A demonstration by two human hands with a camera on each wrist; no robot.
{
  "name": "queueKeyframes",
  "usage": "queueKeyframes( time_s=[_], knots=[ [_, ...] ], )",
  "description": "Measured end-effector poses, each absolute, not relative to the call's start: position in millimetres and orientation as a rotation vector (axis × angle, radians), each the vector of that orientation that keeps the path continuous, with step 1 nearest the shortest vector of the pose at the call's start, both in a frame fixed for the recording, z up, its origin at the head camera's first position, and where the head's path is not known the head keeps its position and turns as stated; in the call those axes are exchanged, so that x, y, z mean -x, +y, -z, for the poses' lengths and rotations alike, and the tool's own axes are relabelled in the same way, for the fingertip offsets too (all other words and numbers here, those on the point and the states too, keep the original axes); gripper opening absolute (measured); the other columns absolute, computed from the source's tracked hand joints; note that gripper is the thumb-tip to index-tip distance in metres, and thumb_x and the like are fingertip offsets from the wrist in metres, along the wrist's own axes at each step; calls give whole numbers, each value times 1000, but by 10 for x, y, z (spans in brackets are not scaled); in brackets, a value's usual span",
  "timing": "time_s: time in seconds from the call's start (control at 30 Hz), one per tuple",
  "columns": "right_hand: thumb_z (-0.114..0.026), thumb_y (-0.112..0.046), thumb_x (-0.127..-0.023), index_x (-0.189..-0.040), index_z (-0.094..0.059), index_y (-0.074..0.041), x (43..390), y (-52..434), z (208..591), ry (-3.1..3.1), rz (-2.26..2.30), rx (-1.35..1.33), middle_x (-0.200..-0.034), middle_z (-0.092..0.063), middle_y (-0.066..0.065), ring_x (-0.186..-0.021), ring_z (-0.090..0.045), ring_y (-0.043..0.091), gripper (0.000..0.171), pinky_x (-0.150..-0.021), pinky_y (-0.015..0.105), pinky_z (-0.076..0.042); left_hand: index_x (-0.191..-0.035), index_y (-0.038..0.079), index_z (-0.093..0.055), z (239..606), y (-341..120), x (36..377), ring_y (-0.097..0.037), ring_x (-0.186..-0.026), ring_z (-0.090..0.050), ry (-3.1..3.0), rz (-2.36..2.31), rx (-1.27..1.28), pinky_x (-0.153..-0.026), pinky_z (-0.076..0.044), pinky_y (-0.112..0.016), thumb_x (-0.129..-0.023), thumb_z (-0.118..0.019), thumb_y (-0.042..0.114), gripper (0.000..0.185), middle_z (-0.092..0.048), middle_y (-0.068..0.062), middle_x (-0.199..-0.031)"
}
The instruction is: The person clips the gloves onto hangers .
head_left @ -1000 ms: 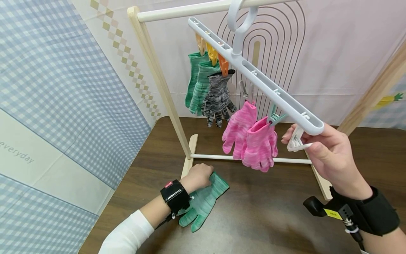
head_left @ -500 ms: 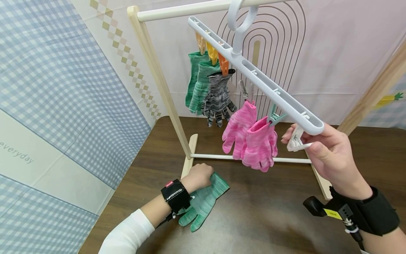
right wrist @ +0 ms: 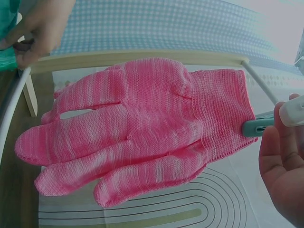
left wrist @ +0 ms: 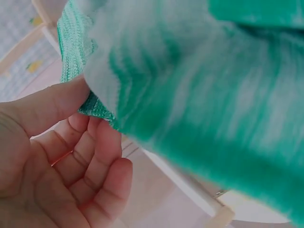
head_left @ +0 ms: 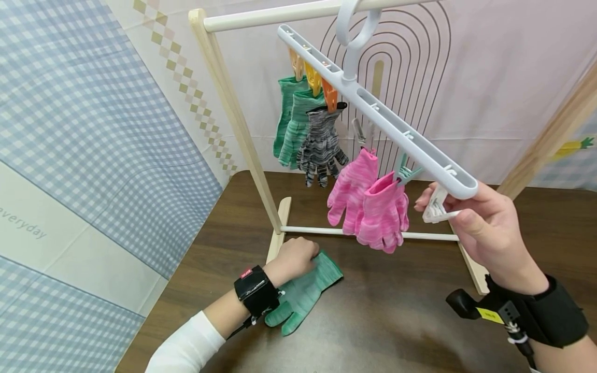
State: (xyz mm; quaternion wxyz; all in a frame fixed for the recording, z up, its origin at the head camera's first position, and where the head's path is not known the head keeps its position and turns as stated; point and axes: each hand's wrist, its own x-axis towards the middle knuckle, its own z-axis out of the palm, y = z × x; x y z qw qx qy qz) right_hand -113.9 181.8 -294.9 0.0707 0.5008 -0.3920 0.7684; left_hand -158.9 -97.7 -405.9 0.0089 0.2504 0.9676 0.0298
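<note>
My left hand (head_left: 295, 259) pinches a green knitted glove (head_left: 305, 295) just over the table; in the left wrist view, thumb and curled fingers grip its edge (left wrist: 99, 107). At the near end of the pale hanger (head_left: 392, 124), my right hand (head_left: 494, 233) squeezes a white clothespin (head_left: 436, 207) between thumb and fingers. Beside it, a teal clothespin (head_left: 404, 171) holds one pink glove (head_left: 381, 217), and another pink glove (head_left: 352, 186) hangs from a grey clothespin (head_left: 358, 130). The right wrist view shows a pink glove (right wrist: 156, 109) up close.
Farther along the hanger hang green gloves (head_left: 294, 124) and a black-and-grey glove (head_left: 322, 140), under beige, yellow and orange (head_left: 329, 94) clothespins. A wooden rack with a white top rail (head_left: 275, 15) carries the hanger. Its lower rail (head_left: 317, 230) crosses above the brown table (head_left: 373, 321).
My left hand has shifted slightly up and right with the green glove, whose cuff end moves the same way. The right hand keeps its hold on the white clothespin.
</note>
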Motion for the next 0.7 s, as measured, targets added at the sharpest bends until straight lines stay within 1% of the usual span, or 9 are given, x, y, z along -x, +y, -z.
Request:
queueKeyframes(
  time_s=[0.1,0.2,0.33,0.6,0.7],
  knots=[
    [-51,6,-84,-119,-40,18,1140,1817,2946,-1172,-2311,-1508,-102,-57,25,-95,-56,31,39,-84,30,-44,-56,18,-25,4009,-964,1556,-7,-48,-20,3033,-150,-806,-43,-17,-20,-77,-62,15,42,-17,7,-55],
    [-51,6,-84,-119,-41,19,1141,1813,2944,-1166,-2311,-1509,-101,-57,26,-94,-57,31,38,-84,31,-44,-57,18,-27,3949,-940,1506,-6,-49,-22,3048,-200,-831,-44,-18,-19,-78,-64,18,42,-17,7,-57],
    [-51,6,-84,-119,-40,19,1140,1811,2940,-1170,-2310,-1506,-101,-57,26,-95,-56,31,39,-84,31,-44,-58,18,-33,3865,-896,1430,-6,-52,-30,3070,-255,-869,-45,-23,-19,-78,-65,20,37,-23,9,-57],
    [-51,6,-84,-120,-40,18,1132,1806,2929,-1189,-2303,-1487,-102,-57,24,-97,-55,30,39,-86,31,-42,-61,18,-40,3703,-822,1301,-5,-54,-32,3136,-322,-953,-47,-23,-18,-79,-64,22,31,-29,9,-59],
    [-50,7,-84,-121,-39,18,1128,1806,2925,-1210,-2293,-1475,-102,-56,23,-97,-55,29,39,-86,30,-41,-64,18,-46,3662,-802,1269,-4,-56,-35,3168,-348,-990,-48,-26,-17,-80,-64,22,24,-35,9,-61]
  ],
)
